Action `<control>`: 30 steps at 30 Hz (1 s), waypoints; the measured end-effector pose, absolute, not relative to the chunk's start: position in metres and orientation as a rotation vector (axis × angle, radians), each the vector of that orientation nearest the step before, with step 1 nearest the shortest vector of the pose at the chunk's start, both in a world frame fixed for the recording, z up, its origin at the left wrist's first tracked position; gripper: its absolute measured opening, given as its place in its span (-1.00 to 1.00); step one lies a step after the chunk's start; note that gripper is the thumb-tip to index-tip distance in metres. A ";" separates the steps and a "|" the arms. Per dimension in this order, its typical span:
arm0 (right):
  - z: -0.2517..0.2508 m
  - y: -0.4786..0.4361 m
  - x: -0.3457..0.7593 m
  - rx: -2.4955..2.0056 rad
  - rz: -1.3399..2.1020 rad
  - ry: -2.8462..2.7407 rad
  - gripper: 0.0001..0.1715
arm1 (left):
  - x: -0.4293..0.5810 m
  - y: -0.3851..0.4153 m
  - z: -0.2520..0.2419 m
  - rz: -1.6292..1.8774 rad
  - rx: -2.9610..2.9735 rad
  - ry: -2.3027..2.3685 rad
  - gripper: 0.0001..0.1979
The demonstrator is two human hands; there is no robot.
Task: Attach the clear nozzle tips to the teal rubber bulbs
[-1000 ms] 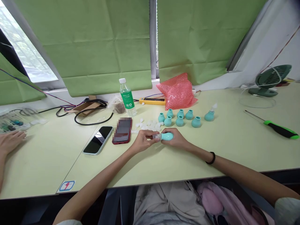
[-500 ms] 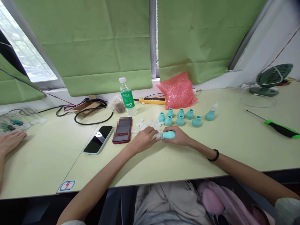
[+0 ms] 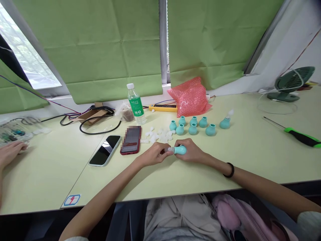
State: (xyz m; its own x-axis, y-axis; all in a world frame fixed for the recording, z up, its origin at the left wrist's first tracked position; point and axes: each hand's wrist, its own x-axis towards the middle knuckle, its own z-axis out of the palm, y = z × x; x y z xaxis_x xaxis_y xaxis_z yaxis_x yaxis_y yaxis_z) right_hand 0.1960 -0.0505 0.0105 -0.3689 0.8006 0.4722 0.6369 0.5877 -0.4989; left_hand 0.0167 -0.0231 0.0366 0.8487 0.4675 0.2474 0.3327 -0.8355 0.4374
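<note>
Just above the table, my right hand is closed round a teal rubber bulb lying sideways, its neck pointing left. My left hand pinches a clear plastic nozzle at the neck of that bulb; how deep it sits I cannot tell. Behind my hands lies a loose pile of white translucent pieces. Several open-necked teal bulbs stand upright beyond my right hand. Apart from them, to the right, one teal bulb carries a clear tip.
Two phones and a water bottle are left of the pile. A red bubble-wrap bag is at the back, a screwdriver and small fan at right. Another person's hand rests at far left.
Both my hands have shifted slightly towards me with the bulb and nozzle, and the left fingers have curled more. The other person's hand at far left has moved a little.
</note>
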 end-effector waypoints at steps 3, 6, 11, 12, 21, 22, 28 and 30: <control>0.016 -0.049 0.196 -1.127 0.557 -2.071 -0.94 | 0.017 -0.025 0.038 0.510 2.665 0.573 -0.71; 0.020 -0.046 0.199 -1.152 0.865 -2.051 -0.88 | 0.018 -0.026 0.038 0.509 2.694 0.573 -0.70; 0.024 -0.043 0.205 -1.198 1.434 -1.981 -0.80 | 0.020 -0.029 0.036 0.463 2.769 0.575 -0.70; 0.024 -0.042 0.206 -1.192 1.486 -1.970 -0.79 | 0.020 -0.030 0.036 0.458 2.792 0.575 -0.70; 0.023 -0.043 0.208 -1.136 1.786 -1.938 -0.76 | 0.022 -0.035 0.031 0.366 3.099 0.531 -0.71; 0.022 -0.043 0.208 -1.122 1.817 -1.923 -0.75 | 0.022 -0.035 0.030 0.362 3.138 0.521 -0.71; 0.023 -0.041 0.209 -1.058 1.928 -1.931 -0.74 | 0.026 -0.035 0.024 0.422 3.295 0.424 -0.69; 0.025 -0.041 0.210 -1.057 1.908 -1.995 -0.74 | 0.026 -0.035 0.024 0.448 3.304 0.402 -0.69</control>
State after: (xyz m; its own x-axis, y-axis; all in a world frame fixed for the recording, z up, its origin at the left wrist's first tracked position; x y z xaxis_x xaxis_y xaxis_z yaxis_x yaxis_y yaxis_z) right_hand 0.2099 -0.0408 0.0248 -0.7295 0.5973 -0.3334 0.3596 -0.0798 -0.9297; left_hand 0.0265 -0.0346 0.0235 0.9365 0.2042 0.2850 0.2616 -0.9482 -0.1805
